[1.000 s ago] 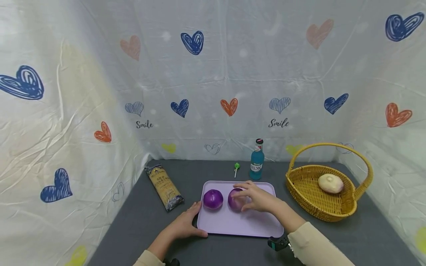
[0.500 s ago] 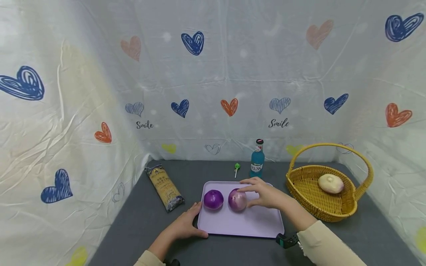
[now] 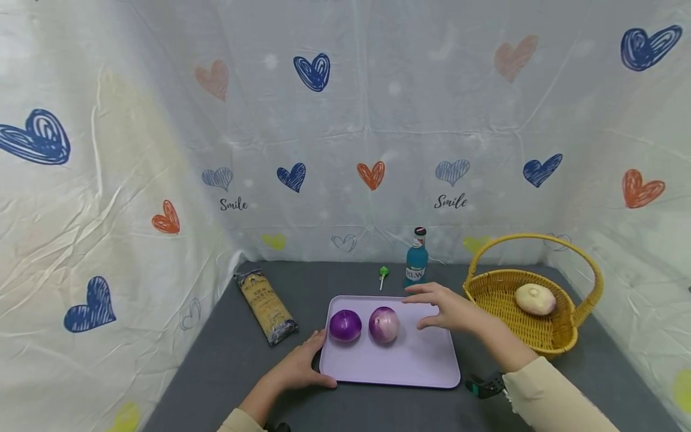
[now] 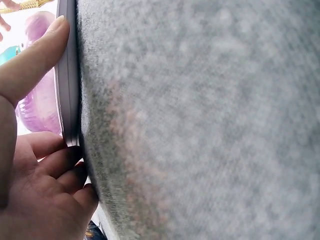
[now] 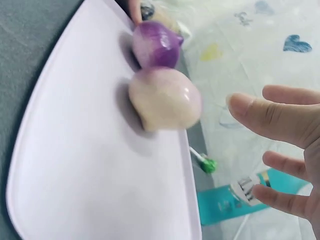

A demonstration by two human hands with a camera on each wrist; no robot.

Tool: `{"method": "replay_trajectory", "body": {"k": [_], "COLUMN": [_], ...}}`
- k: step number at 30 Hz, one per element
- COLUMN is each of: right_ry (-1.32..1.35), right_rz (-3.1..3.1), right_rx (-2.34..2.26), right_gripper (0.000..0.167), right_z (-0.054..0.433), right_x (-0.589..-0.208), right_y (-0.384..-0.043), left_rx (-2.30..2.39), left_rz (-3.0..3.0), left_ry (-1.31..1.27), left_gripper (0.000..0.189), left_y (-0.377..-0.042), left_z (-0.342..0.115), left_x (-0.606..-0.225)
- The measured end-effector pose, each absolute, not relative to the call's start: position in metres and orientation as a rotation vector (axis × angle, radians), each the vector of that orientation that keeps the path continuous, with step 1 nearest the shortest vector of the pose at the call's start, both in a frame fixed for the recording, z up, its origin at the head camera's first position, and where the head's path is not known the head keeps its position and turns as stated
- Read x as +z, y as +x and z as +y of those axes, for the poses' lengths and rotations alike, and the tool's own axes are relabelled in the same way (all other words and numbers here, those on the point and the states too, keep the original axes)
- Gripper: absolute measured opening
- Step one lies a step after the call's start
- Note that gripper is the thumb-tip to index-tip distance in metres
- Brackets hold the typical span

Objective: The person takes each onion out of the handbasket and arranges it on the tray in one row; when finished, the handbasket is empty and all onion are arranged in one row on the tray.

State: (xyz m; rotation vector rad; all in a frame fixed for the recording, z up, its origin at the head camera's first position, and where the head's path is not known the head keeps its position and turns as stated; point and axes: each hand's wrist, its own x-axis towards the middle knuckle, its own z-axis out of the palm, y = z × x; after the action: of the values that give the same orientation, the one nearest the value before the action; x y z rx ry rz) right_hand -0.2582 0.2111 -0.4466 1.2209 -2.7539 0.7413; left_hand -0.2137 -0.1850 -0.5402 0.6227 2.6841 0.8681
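Two purple onions sit side by side on the lilac tray. The left onion is deep purple; the right onion is paler, with a whitish side in the right wrist view. My left hand holds the tray's front left corner, thumb along the front rim and fingers curled at the left side. Above the back right part of the tray, my right hand is spread with nothing in it, apart from the right onion. In the right wrist view its fingers overlap the blue bottle.
A yellow wicker basket with a whitish onion in it stands at the right. Behind the tray are a blue bottle and a green lollipop. A yellow-brown packet lies at the left. A heart-printed curtain closes off the back.
My right hand has let go of the right onion and drawn back to the right, leaving it on the tray. The left hand has stayed at the tray's corner.
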Motion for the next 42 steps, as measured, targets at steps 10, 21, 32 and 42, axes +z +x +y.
{"method": "replay_trajectory", "body": {"k": [10, 21, 32, 42], "right_ry": [1.090, 0.996, 0.942, 0.948], "right_rz": [-2.785, -2.834, -2.864, -2.984], "right_rx": [0.760, 0.758, 0.688, 0.637], "right_gripper": [0.056, 0.054, 0.052, 0.054], "right_z": [0.237, 0.268, 0.302, 0.339], "right_x": [-0.438, -0.433, -0.421, -0.406], "right_y": [-0.253, -0.250, -0.245, -0.248], "left_rx": [0.870, 0.880, 0.871, 0.872], "left_rz": [2.686, 2.682, 2.685, 2.693], "left_ry": [0.622, 0.606, 0.618, 0.626], "left_gripper": [0.120, 0.120, 0.120, 0.120], "left_y": [-0.212, -0.210, -0.212, -0.213], "left_z": [-0.186, -0.186, -0.185, -0.185], "left_x": [-0.543, -0.541, -0.542, -0.540]}}
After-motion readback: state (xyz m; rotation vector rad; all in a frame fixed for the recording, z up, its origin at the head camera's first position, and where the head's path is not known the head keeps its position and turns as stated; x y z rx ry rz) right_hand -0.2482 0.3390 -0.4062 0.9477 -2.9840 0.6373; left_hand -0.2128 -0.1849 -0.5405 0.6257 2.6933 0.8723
